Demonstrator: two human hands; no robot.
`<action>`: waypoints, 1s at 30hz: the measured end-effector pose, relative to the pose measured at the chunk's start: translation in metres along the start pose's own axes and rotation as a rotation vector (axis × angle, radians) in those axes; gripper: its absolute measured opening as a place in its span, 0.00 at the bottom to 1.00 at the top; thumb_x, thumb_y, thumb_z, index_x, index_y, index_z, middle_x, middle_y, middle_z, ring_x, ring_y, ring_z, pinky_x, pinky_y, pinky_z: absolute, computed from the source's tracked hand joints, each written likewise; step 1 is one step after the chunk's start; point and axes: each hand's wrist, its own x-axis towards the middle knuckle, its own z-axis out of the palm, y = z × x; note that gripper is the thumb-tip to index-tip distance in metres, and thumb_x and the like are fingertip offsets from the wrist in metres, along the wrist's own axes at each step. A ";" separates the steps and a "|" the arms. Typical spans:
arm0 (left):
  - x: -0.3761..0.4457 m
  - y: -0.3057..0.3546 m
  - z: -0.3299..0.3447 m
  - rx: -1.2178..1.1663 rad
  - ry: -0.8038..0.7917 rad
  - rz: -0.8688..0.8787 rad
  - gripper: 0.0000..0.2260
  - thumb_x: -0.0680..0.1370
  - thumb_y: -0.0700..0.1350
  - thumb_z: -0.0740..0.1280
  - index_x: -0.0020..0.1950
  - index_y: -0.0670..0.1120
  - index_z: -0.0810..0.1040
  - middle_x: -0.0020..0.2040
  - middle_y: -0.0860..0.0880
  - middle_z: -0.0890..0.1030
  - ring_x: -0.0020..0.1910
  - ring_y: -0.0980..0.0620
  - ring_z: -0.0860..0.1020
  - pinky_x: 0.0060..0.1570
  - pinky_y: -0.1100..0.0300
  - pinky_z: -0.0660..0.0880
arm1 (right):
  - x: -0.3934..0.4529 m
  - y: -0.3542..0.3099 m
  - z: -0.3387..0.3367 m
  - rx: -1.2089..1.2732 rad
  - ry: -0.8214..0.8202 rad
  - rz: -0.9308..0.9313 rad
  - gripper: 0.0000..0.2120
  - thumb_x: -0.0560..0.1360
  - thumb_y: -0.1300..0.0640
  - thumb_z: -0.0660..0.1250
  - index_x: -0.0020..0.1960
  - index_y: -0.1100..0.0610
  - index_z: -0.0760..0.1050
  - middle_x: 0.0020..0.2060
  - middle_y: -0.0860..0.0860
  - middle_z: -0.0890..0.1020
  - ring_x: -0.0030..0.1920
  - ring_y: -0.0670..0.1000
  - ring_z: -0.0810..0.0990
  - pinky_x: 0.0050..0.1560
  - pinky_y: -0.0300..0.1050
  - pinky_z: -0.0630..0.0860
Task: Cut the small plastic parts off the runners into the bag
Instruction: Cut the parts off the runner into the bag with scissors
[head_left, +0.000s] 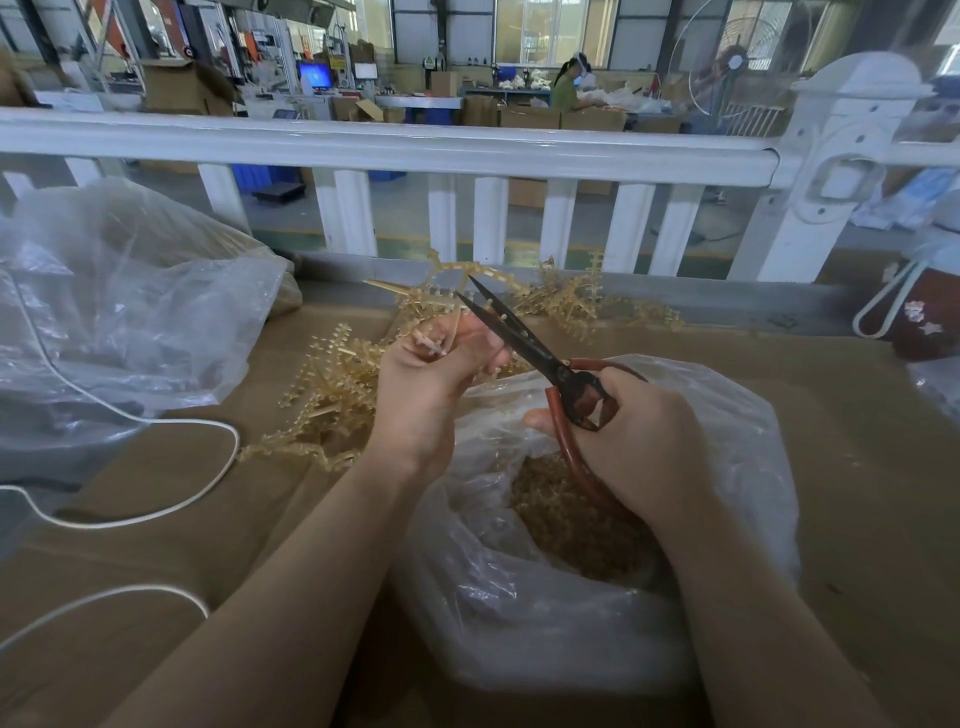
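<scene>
The runner (441, 312) sits pinched in the raised left hand (436, 374), above the bag (545, 613). Beside it, the right hand (634, 436) grips scissors (524, 343), blades parted around the runner.

Single head-worn wide-angle view, looking forward and down from close above the cardboard-covered table (857, 467). Both forearms enter from the bottom edge; the open bag (545, 613) sits nearest, low centre. White railing (415, 143) crosses the upper frame (edges bowed by the lens), workshop floor far beyond.
</scene>
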 end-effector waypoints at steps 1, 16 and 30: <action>0.000 0.000 0.000 0.011 0.005 0.002 0.01 0.75 0.34 0.70 0.44 0.37 0.79 0.34 0.45 0.79 0.36 0.49 0.75 0.46 0.56 0.73 | 0.000 0.000 0.000 -0.013 0.001 0.000 0.33 0.64 0.22 0.61 0.40 0.52 0.78 0.32 0.41 0.79 0.33 0.42 0.77 0.34 0.38 0.75; -0.002 -0.001 0.001 0.094 -0.072 -0.008 0.05 0.74 0.35 0.70 0.43 0.44 0.84 0.36 0.44 0.79 0.38 0.49 0.76 0.46 0.57 0.75 | 0.002 -0.004 -0.004 0.001 0.001 0.016 0.35 0.63 0.21 0.58 0.46 0.50 0.81 0.34 0.38 0.78 0.33 0.39 0.74 0.34 0.33 0.69; -0.001 -0.001 0.000 -0.054 0.000 -0.054 0.05 0.77 0.41 0.70 0.45 0.40 0.80 0.36 0.47 0.84 0.36 0.52 0.81 0.50 0.56 0.78 | 0.001 -0.002 -0.001 0.029 -0.008 -0.006 0.32 0.63 0.22 0.61 0.42 0.51 0.79 0.35 0.39 0.80 0.35 0.41 0.77 0.36 0.37 0.75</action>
